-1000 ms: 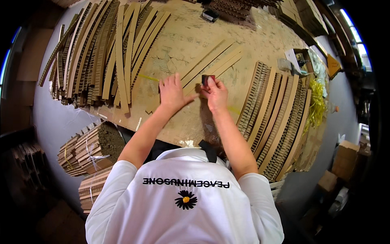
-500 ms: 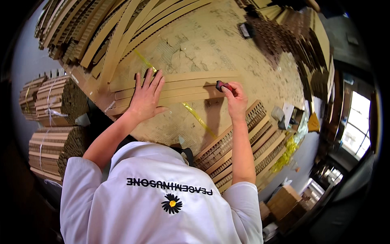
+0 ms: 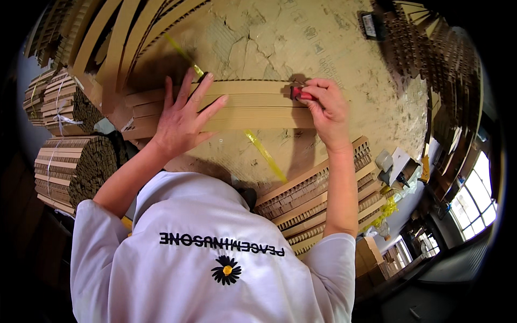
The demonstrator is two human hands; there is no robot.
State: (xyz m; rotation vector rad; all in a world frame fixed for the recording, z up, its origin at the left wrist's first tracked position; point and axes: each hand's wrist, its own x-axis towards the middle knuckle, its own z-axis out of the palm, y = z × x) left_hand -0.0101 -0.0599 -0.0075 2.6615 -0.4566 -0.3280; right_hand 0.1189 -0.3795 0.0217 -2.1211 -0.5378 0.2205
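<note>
Lying flat and side by side on a worn table covered with tan cardboard [image 3: 280,48], a row of long brown cardboard strips [image 3: 258,102] is placed in front of the person. The left part of the row is covered by the left hand [image 3: 186,116], whose fingers are spread wide; how strongly they are pressed down cannot be told. Over the right end of the row, a small red and black hand-held object [image 3: 303,94] is pinched between the thumb and fingers of the right hand [image 3: 329,113]. Whether the row is touched by this object cannot be seen clearly. A narrow shiny yellow strap [image 3: 264,153] is seen at both the far side and the near side of the row, slanting across the table. Beyond the left end of the row, a heap of curved brown cardboard strips [image 3: 116,48] is piled. At its near right side, a group of brown honeycomb-edged cardboard strips [image 3: 293,192] is laid. Well apart from the row, at its far right, a small black box-like object with a pale label [image 3: 369,26] is placed.
</note>
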